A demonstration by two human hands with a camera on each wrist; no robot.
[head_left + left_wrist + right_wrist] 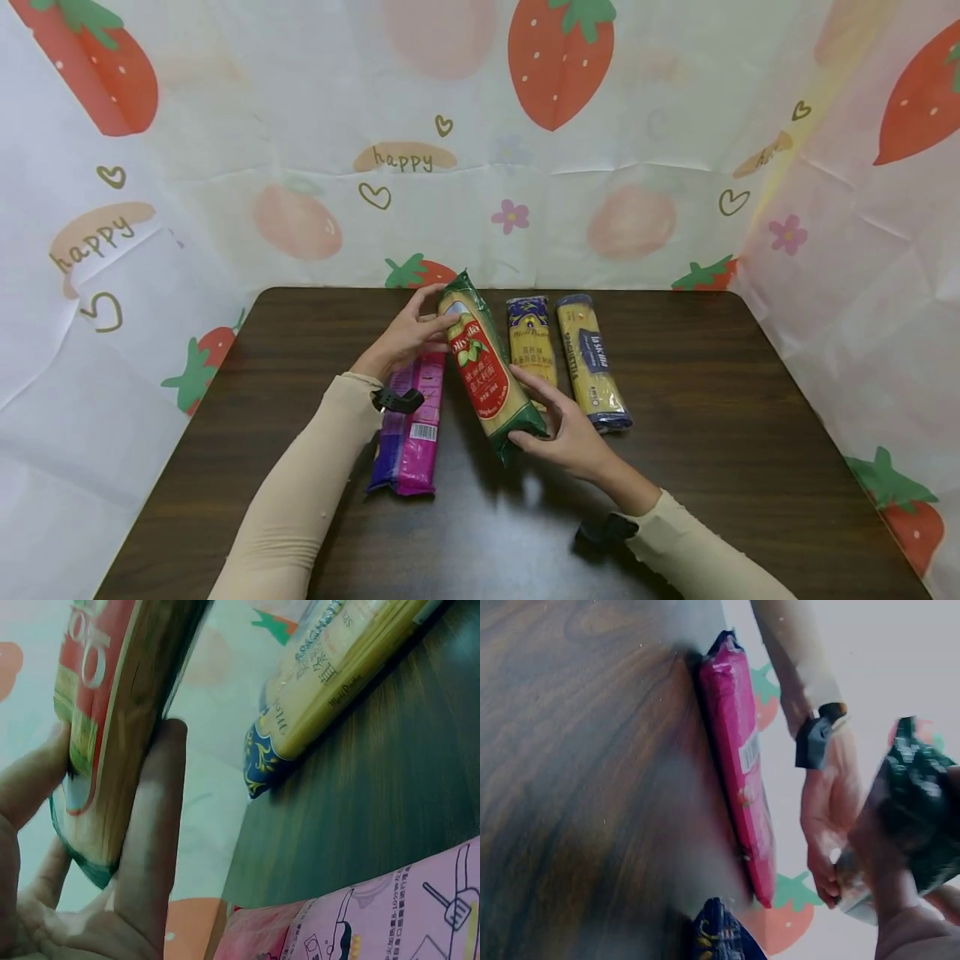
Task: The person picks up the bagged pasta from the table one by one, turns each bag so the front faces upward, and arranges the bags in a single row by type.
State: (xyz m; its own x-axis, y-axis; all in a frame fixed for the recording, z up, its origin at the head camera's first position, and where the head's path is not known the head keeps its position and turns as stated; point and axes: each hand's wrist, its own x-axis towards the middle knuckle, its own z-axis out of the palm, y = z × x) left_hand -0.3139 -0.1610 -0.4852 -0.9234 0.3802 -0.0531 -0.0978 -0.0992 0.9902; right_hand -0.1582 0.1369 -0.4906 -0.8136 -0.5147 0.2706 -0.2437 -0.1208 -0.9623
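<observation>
Altogether, we counted four packets and two hands at one worktop point(712, 467). One red-labelled packet point(483, 367) was up in the air, tilted, above the middle of the wood; the other three lay flat. The left hand point(405, 337) had its grip clamped on the upper end, thumb over the front and fingers behind, while the right hand point(566, 433) had its grip clamped round the green lower end. We saw one pink packet point(426, 433) under and beside the left forearm, and to the right of the raised one a blue-and-gold packet point(531, 342) and a blue-ended packet point(592, 362), near each other.

The worktop's far edge met the patterned sheet point(300, 125), close behind the packets' upper ends. We found a wide stretch of dark wood from the blue-ended packet to the slanting right edge, and a narrower one left of the pink packet.

On the red label we read what looked like "Olivoilà", with Chinese characters below (a thumb covered part of the picture above it). The blue-and-gold wrapper seemed to say "Moli Pasta"; "SPAGHETTI" ran along the blue-ended one. The pink one carried a barcode, and the sheet repeated "happy".
</observation>
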